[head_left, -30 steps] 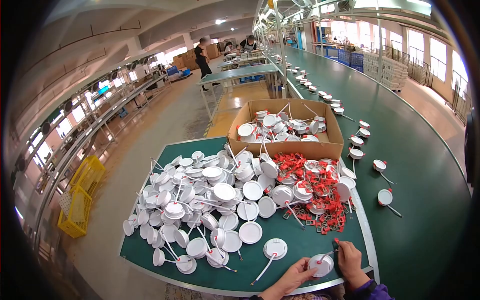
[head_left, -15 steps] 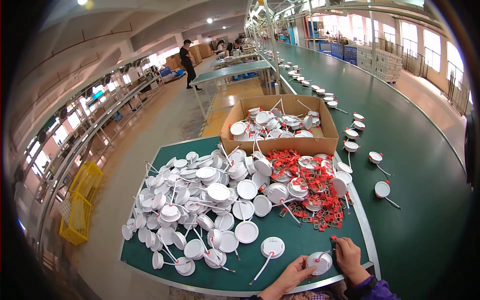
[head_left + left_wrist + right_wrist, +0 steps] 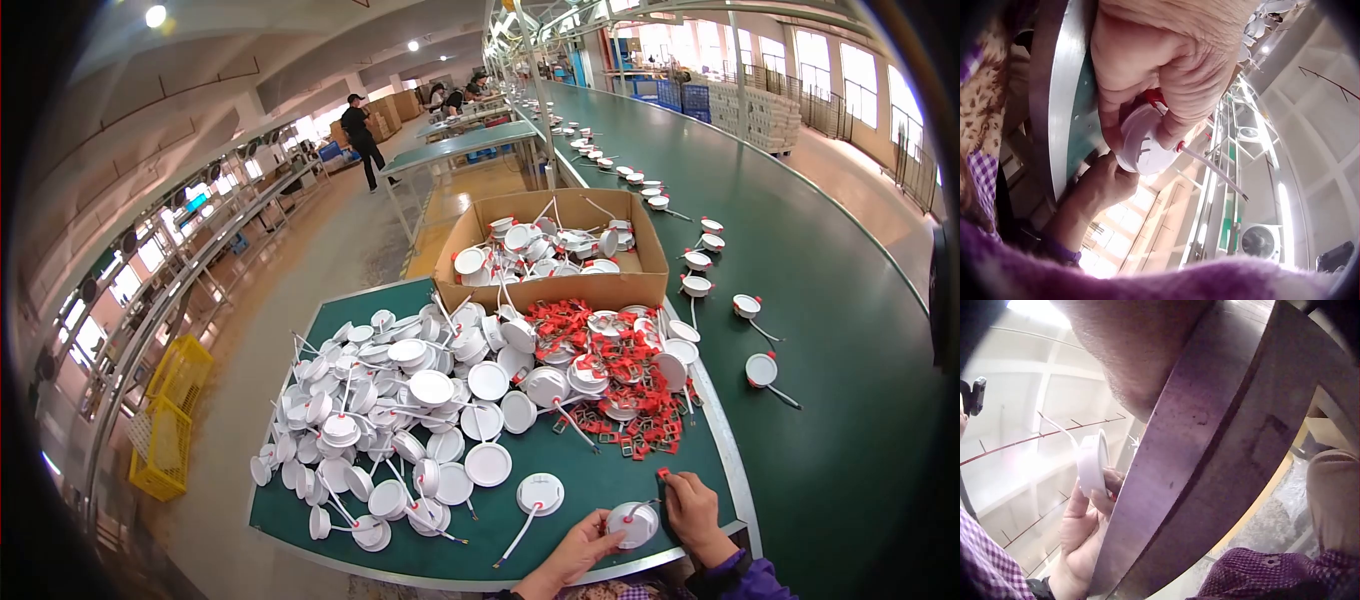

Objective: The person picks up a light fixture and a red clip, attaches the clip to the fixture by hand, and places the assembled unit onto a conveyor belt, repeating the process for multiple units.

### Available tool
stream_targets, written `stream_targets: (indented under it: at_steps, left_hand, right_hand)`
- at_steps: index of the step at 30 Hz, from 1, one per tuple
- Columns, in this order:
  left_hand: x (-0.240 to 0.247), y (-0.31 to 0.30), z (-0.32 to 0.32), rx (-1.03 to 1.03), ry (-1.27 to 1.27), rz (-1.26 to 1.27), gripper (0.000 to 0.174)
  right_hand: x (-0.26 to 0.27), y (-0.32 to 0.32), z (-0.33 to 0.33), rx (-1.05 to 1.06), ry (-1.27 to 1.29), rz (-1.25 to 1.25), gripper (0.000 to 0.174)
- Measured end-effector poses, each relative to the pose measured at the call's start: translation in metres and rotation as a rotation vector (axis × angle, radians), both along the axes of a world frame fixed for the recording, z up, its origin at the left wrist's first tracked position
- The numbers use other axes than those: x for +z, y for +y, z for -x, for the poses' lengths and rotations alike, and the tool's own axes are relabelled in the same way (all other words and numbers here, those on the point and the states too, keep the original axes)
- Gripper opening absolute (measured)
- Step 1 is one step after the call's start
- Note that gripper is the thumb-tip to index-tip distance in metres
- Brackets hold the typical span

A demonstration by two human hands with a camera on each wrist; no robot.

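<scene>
My left hand [image 3: 583, 548] grips a white round downlight [image 3: 634, 526] by its edge, thumb across the back with the short cable. In the left wrist view the downlight [image 3: 1145, 140] shows its cable sticking out past the thumb, and a bit of red [image 3: 1155, 97] peeks from under the fingers. Just right of it, my right hand [image 3: 697, 512] pinches a small red clip [image 3: 663, 473] between thumb and fingertips. Another downlight [image 3: 540, 494] lies back up to the left, its cable toward the table edge. In the right wrist view the table rim hides most of my right hand's fingers.
A heap of white downlights [image 3: 431, 387] covers the left of the green table [image 3: 300, 530]. Red clips [image 3: 640, 437] lie piled at the right. Behind stands a cardboard box [image 3: 560, 292] of downlights. A conveyor [image 3: 830, 400] carrying spaced downlights runs along the right.
The head view has shifted slightly. Both hands stay near the table's front edge, the left still gripping the downlight and the right the red clip. A person in the background has turned and stepped.
</scene>
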State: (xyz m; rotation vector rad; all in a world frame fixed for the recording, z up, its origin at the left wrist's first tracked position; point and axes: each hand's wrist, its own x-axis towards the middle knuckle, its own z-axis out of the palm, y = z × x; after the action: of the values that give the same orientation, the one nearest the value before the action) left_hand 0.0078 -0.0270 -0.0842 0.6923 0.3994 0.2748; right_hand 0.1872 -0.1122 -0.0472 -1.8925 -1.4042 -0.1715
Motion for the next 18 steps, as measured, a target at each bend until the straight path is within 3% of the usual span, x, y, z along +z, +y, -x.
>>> stream_targets:
  at_steps: [18]
  left_hand:
    - [-0.0011, 0.0012, 0.0026, -0.001, 0.0, -0.005, 0.027]
  right_hand:
    - [0.0015, -0.0004, 0.0015, -0.006, 0.022, -0.003, 0.019]
